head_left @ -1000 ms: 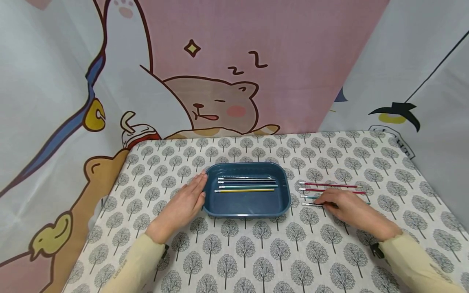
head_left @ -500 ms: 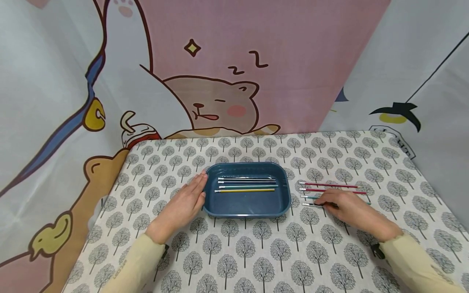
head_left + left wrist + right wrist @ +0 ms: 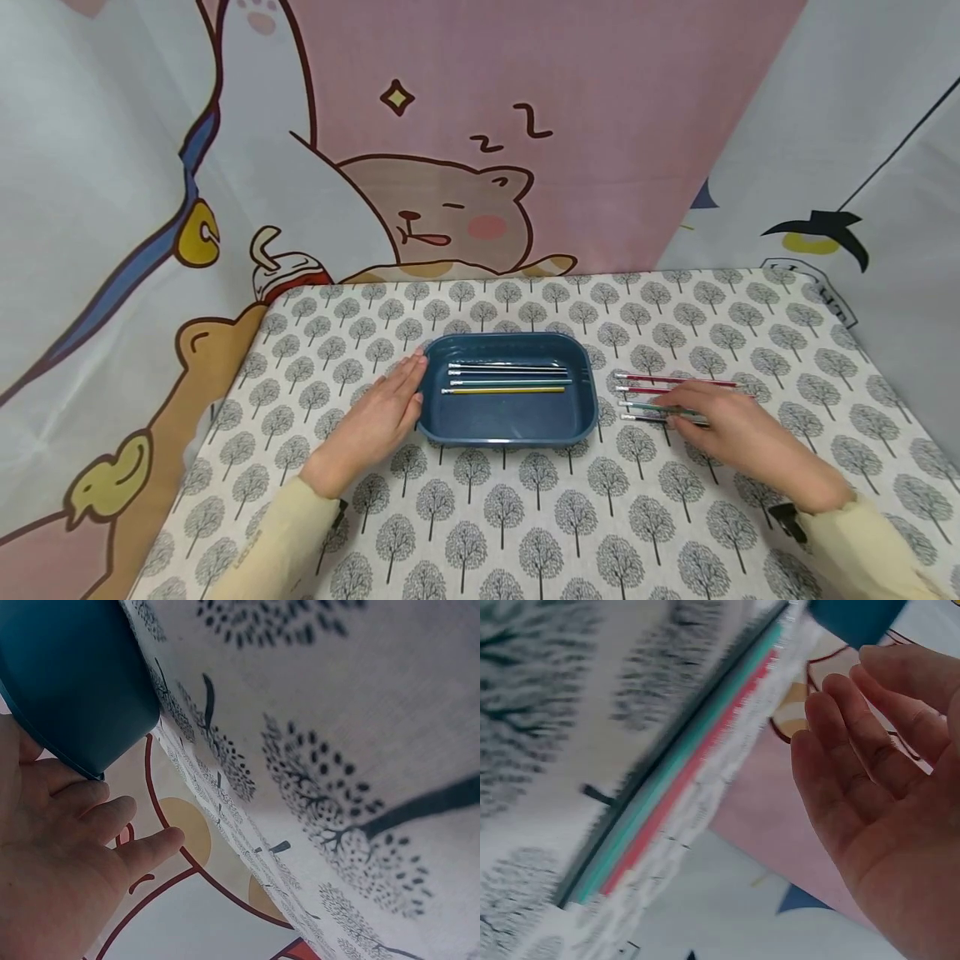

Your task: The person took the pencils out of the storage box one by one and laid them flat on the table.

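Note:
A dark blue plastic tray (image 3: 507, 440) holds a yellow pencil (image 3: 517, 391), a green pencil (image 3: 517, 382) and two dark pencils, lying parallel with their eraser ends to the left. My left hand (image 3: 375, 417) rests against the tray's left end, fingers fairly straight along its wall (image 3: 82, 682). Right of the tray, a black pencil (image 3: 647, 419), a green pencil (image 3: 636, 406) and two red pencils (image 3: 686, 380) lie in a row on the cloth. Over them hovers my right hand (image 3: 738, 421), fingers loosely bent; the right wrist view shows nothing between them.
A white cloth with grey tree prints (image 3: 502, 508) covers the table. Behind it hangs a pink and white curtain (image 3: 600, 125) with cartoon animals. The curtain also runs down both sides, close to the table's left and right edges.
My right hand has come up off the black pencil and shifted slightly right, uncovering more of that pencil. The left hand and the tray stay in place.

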Motion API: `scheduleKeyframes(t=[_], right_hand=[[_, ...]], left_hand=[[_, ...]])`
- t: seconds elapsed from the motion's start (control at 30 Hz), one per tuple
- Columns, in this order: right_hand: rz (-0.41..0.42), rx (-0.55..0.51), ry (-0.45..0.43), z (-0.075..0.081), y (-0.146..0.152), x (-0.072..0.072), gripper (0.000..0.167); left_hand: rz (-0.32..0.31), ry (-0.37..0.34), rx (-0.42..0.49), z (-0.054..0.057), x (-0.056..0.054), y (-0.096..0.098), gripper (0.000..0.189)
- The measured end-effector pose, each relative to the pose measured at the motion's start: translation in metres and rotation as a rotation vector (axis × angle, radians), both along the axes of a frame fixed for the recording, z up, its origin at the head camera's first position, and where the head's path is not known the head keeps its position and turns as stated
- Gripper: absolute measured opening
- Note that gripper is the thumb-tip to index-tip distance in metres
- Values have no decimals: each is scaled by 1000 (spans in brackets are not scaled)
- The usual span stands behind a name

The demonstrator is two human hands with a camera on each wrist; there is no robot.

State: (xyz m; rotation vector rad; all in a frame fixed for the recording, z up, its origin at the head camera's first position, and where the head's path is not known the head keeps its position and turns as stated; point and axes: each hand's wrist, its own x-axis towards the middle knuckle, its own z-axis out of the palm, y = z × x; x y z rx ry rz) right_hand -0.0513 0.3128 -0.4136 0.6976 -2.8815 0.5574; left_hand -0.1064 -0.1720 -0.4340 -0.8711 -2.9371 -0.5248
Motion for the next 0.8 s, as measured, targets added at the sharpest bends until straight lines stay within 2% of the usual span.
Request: scheduleKeyframes(t=[0.23,0.47,0.67,0.8], right_hand=[[-12,-57,102,32,-7,7,40],[43,-158,214,60,-25,10,43],[106,-226,184,77,-47,9,49],[106,-241,156,84,-64,3,45]], left_hand=[[-4,1,7,0,0,-1,58],[0,-7,6,2,1,0,58],[7,-12,0,2,1,0,57],[4,-1,-1,1,1,0,57]])
